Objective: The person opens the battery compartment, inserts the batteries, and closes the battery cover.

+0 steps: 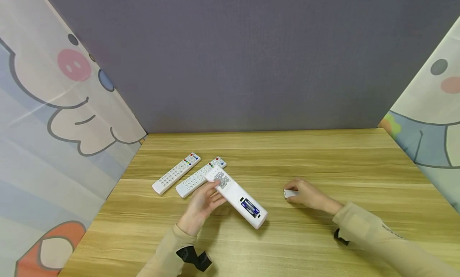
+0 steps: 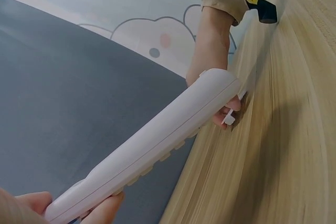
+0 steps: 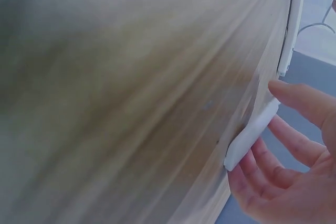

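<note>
My left hand [image 1: 201,207] holds a white remote control [image 1: 237,195] by one end, raised above the table with its back facing up. The battery compartment lies uncovered, and two blue batteries [image 1: 249,207] sit side by side in it. In the left wrist view the remote [image 2: 152,137] slants upward, with its row of buttons on the underside. Over on the right, close to the tabletop, my right hand [image 1: 307,194] grips a small white battery cover [image 1: 289,193]. The right wrist view shows that cover [image 3: 253,135] against the fingertips, near the wood.
Two more white remotes lie buttons up on the wooden table [image 1: 323,157]: one at far left [image 1: 176,174], the other [image 1: 195,180] partly behind the held remote. A grey panel [image 1: 251,61] rises along the back edge. Printed cartoon curtains [image 1: 72,121] flank both sides.
</note>
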`<state>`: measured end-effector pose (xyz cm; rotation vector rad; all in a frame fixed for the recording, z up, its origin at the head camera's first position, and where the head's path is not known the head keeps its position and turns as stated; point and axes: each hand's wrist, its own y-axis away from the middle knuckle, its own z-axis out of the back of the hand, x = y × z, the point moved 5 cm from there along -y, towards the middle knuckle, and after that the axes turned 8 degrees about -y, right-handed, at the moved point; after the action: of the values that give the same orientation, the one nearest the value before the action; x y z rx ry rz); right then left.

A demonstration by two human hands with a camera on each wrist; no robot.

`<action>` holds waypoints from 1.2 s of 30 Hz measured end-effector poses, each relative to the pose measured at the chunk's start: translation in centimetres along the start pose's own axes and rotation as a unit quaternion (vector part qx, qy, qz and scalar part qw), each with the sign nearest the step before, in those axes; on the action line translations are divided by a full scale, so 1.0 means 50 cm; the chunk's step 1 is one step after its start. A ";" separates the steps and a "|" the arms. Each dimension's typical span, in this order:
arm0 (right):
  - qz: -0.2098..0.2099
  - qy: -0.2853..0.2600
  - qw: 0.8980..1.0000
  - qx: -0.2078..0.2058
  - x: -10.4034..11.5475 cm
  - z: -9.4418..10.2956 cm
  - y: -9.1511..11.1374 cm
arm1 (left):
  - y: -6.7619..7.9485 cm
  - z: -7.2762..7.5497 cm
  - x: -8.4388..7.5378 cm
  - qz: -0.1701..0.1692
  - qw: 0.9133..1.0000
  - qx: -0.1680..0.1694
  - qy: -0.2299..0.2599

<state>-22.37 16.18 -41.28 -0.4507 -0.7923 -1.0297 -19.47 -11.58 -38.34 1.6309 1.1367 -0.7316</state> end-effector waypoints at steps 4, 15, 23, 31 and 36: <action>-0.008 -0.024 1.000 -0.002 0.001 -0.001 0.002 | -0.001 0.001 0.001 0.001 1.000 -0.003 0.003; 0.012 -0.017 0.999 -0.027 0.013 -0.006 0.004 | -0.003 0.001 0.004 0.003 1.000 -0.006 0.004; 0.040 -0.023 0.998 -0.041 0.030 -0.010 0.010 | -0.004 -0.002 0.006 0.006 1.000 -0.004 0.001; 0.040 -0.079 0.995 -0.044 0.046 -0.011 0.017 | -0.006 -0.006 0.009 0.008 1.000 0.004 0.002; 0.039 -0.093 0.993 -0.054 0.056 -0.009 0.022 | -0.007 -0.007 0.009 0.007 1.000 0.007 0.002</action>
<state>-20.42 14.75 -39.38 -0.6725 -0.8795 -0.9696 -19.63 -11.06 -38.77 1.6507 1.1242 -0.7308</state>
